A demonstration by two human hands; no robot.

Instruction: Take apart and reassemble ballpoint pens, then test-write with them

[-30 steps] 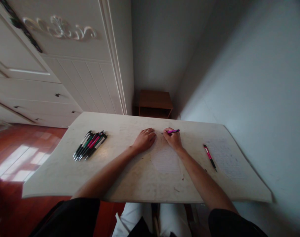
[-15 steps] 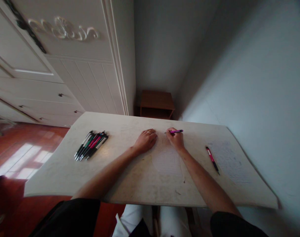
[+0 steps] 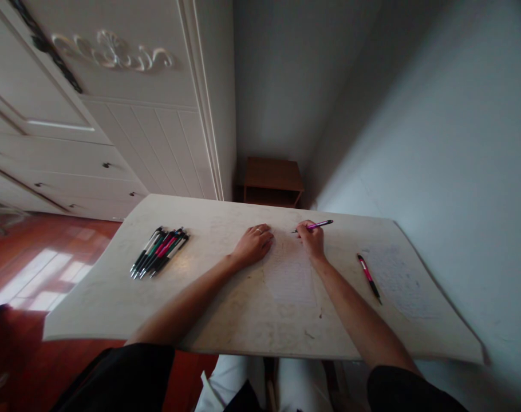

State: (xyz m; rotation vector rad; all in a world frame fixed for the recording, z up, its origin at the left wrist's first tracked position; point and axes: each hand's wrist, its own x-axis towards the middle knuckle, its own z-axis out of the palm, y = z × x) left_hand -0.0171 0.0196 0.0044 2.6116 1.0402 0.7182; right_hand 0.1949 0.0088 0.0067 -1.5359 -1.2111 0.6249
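Observation:
A purple pen (image 3: 319, 225) with a dark end is pinched in my right hand (image 3: 312, 240), its tip pointing left near the top of a thin sheet of paper (image 3: 290, 280). Faint lines of writing cover that sheet, which lies in the middle of the table. My left hand (image 3: 254, 243), with a ring on one finger, rests palm down on the sheet's upper left edge, its fingers loosely laid out and holding nothing. Off to the right lies a pink and black pen (image 3: 368, 277) beside a second written sheet (image 3: 402, 280).
Several pens (image 3: 160, 252) lie bunched at the left of the white table (image 3: 226, 320). A white cabinet (image 3: 157, 137) stands behind on the left, a pale wall (image 3: 449, 160) on the right. Beyond the far edge is a small brown wooden stand (image 3: 272, 174).
My right hand has moved a little to the right with the purple pen, and the pen's end tilts up more. The left hand stays in place.

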